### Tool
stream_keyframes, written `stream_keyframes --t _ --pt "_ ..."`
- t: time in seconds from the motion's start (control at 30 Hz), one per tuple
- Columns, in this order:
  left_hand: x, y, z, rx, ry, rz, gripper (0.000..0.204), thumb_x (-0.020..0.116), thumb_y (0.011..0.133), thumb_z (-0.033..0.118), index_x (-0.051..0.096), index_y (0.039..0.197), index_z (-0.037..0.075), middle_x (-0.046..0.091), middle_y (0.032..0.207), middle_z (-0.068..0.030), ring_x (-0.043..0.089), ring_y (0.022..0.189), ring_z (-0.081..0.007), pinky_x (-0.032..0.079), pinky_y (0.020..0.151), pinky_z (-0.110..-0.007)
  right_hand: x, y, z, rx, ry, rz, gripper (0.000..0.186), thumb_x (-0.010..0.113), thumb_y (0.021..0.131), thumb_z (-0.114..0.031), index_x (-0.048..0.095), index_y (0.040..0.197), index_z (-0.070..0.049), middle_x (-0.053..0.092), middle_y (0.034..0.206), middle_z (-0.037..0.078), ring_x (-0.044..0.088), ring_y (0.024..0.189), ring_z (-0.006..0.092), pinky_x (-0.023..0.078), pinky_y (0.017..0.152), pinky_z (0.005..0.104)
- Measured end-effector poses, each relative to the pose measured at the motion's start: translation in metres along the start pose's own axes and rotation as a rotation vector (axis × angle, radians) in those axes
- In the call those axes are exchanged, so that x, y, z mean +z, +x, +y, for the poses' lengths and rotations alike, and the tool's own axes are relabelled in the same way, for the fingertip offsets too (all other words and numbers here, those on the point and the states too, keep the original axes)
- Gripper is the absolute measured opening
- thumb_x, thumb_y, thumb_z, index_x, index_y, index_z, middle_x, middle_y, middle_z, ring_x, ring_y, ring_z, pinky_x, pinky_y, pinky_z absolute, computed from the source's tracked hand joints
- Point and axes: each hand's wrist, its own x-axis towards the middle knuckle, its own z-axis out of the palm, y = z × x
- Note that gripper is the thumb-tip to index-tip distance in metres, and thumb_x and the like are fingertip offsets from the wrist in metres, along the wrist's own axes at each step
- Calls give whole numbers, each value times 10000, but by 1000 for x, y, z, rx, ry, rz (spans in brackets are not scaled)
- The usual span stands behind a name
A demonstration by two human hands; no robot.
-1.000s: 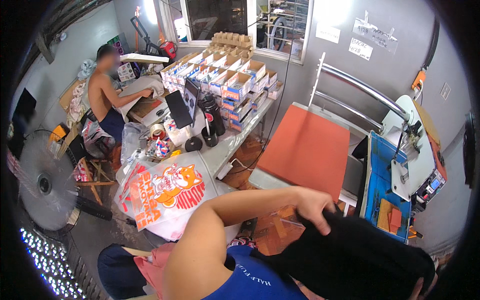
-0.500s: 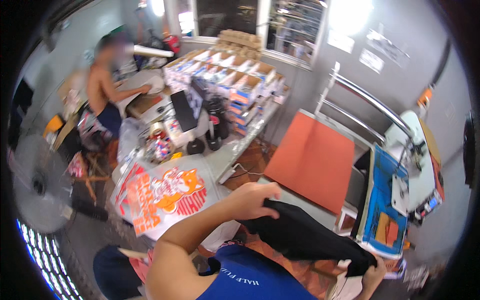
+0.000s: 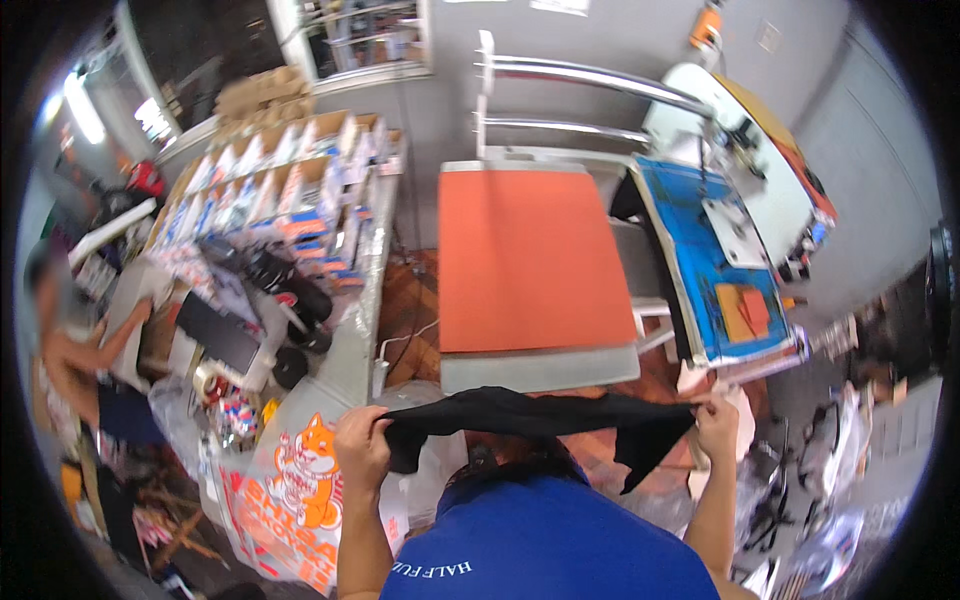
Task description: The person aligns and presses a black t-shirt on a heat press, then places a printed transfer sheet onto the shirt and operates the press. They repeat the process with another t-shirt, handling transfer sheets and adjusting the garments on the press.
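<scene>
Orange press pad [image 3: 525, 258], boxes [image 3: 300, 180] on left shelf.

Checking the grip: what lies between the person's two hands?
In the head view, a black garment stretches taut between the left hand and right hand, each pinching one end.

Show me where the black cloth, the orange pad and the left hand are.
black cloth [image 3: 540, 412], head view, middle of the stretched part.
orange pad [image 3: 525, 260], head view, centre of its flat top.
left hand [image 3: 362, 445], head view, back of the hand.
</scene>
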Motion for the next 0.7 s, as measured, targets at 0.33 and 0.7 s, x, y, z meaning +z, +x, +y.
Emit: stream_keyframes --t 0.33,0.7 --pt "-12 76 -9 22 -110 -23 88 568 940 89 605 924 11 607 784 -151 621 714 -284 489 674 -370 9 56 -3 295 620 42 206 530 826 136 626 932 -12 658 903 38 588 816 120 470 801 263" --pt "50 403 -15 456 304 108 137 593 947 169 661 921 52 673 935 -126 664 862 -347 515 727 -434 2 396 -121 -127 -155 175 300 701 844 -270 738 1053 -57 724 1024 142 682 970 260 493 885 339"
